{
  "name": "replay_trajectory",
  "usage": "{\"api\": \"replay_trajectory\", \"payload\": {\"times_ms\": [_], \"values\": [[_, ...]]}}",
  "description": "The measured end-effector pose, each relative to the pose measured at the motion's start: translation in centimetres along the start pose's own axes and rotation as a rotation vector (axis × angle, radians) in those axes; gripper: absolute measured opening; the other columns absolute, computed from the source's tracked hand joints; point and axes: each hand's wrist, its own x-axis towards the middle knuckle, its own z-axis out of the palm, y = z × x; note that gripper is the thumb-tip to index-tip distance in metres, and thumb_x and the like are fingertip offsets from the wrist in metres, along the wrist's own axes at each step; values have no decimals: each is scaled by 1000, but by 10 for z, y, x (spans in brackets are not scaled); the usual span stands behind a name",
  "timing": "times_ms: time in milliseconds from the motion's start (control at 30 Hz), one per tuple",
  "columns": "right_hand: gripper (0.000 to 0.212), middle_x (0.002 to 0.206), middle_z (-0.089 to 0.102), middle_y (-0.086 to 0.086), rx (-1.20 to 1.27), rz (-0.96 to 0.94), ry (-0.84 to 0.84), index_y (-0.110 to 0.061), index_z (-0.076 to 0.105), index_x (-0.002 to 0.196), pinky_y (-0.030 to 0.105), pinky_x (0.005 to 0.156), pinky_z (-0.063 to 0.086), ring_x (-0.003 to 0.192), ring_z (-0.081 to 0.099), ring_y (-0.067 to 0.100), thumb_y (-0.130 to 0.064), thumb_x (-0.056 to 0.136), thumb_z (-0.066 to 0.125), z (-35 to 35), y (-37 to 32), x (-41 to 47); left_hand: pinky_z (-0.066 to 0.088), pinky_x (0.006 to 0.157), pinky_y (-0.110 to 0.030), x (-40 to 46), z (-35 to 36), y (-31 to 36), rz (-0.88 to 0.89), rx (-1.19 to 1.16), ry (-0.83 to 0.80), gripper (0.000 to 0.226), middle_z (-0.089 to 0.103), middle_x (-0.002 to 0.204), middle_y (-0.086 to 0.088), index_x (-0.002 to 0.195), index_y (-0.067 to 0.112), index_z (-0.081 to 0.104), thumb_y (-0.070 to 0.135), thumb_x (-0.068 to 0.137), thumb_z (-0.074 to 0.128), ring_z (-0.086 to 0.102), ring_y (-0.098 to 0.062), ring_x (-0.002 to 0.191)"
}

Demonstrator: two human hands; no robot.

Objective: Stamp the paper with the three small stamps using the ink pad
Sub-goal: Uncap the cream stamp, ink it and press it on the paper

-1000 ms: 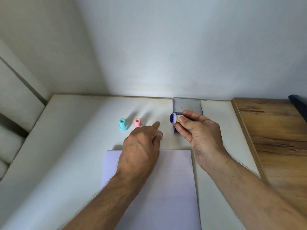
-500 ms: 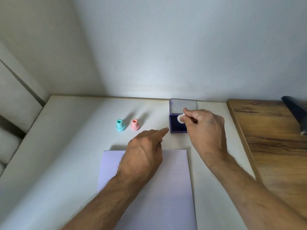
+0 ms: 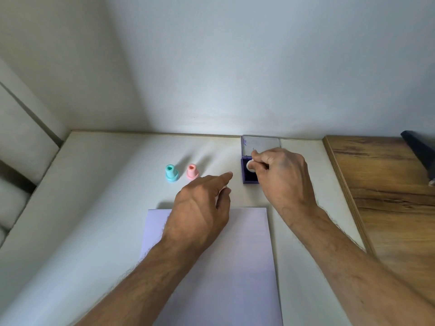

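I see my right hand (image 3: 282, 177) pinching a small white stamp (image 3: 250, 165) with curled fingers, and the stamp sits over the dark well of the purple ink pad (image 3: 250, 177). I cannot tell if the stamp touches the ink. The ink pad's lid (image 3: 261, 143) stands open at the far side, with little purple smudges on it — no words I can read there. My left hand (image 3: 200, 208) is loose and holds nothing, with the pointing finger stretched out toward the ink pad but not touching it. This hand is above the far edge of the paper (image 3: 235, 267), which lies near me in the middle of the white table (image 3: 94, 208). The paper looks blank. To the left of the ink pad stand two more small stamps, upright and side by side — a pink stamp (image 3: 192, 172) and, further left, a teal stamp (image 3: 171, 173). On the right is a wooden table (image 3: 381, 184). I see no labels or brand names anywhere.
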Motion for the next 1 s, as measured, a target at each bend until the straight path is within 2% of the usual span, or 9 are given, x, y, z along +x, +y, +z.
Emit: {"api": "replay_trajectory", "payload": {"times_ms": [100, 267, 333, 467, 633, 833, 933, 1000], "values": [[10, 92, 74, 5, -25, 2, -51, -13, 78, 93, 36, 74, 58, 82, 68, 23, -16, 89, 69, 3, -1, 0, 55, 84, -26, 0, -1, 0, -20, -6, 9, 30, 77, 102, 4, 121, 20, 71, 15, 92, 63, 71, -16, 90], [30, 100, 75, -5, 0, 120, -134, -22, 71, 116, 20, 73, 51, 86, 64, 8, -10, 95, 55, 4, -3, -1, 55, 84, -26, 2, -8, -3, -63, -15, 16, 30, 77, 101, 6, 120, 22, 71, 14, 92, 62, 71, -15, 90], [32, 102, 75, -3, 9, 125, -143, -21, 70, 119, 21, 76, 53, 86, 65, 10, -8, 95, 54, 3, -6, -4, 54, 85, -25, 4, -12, -4, -109, -32, 25, 32, 76, 104, 10, 120, 25, 70, 14, 92, 61, 70, -11, 94], [30, 101, 75, 2, -36, 100, -125, -17, 72, 113, 32, 76, 58, 90, 68, 19, -5, 93, 54, 3, -8, -5, 54, 92, -29, 5, -15, -5, -143, -69, 17, 33, 76, 108, 7, 122, 27, 69, 16, 93, 60, 70, -13, 100], [30, 105, 75, 0, -56, 97, -110, -19, 71, 118, 19, 74, 51, 91, 68, 14, -7, 94, 57, 5, -8, -6, 57, 84, -31, 0, -12, 0, -93, -58, 23, 29, 77, 100, 3, 119, 23, 71, 15, 93, 60, 72, -16, 90], [20, 105, 76, 1, -20, 87, -89, -18, 74, 111, 27, 78, 57, 90, 69, 14, -13, 93, 64, 4, -8, -5, 58, 80, -32, -3, -11, 0, -82, -45, 34, 27, 78, 96, 2, 115, 21, 73, 15, 92, 62, 72, -16, 87], [21, 105, 76, 4, -30, 34, -39, -16, 74, 110, 34, 81, 59, 91, 71, 21, -20, 90, 70, 4, -7, -7, 57, 79, -26, -3, -13, 0, -97, -21, 24, 27, 78, 98, 6, 115, 24, 74, 15, 92, 63, 72, -14, 88], [19, 102, 76, 0, -5, 57, -47, -16, 75, 108, 25, 80, 57, 85, 69, 12, -18, 90, 69, 6, -5, -6, 49, 72, -15, -3, -15, 1, -129, 16, 16, 27, 77, 100, 11, 115, 28, 73, 17, 92, 62, 71, -10, 90]]}}
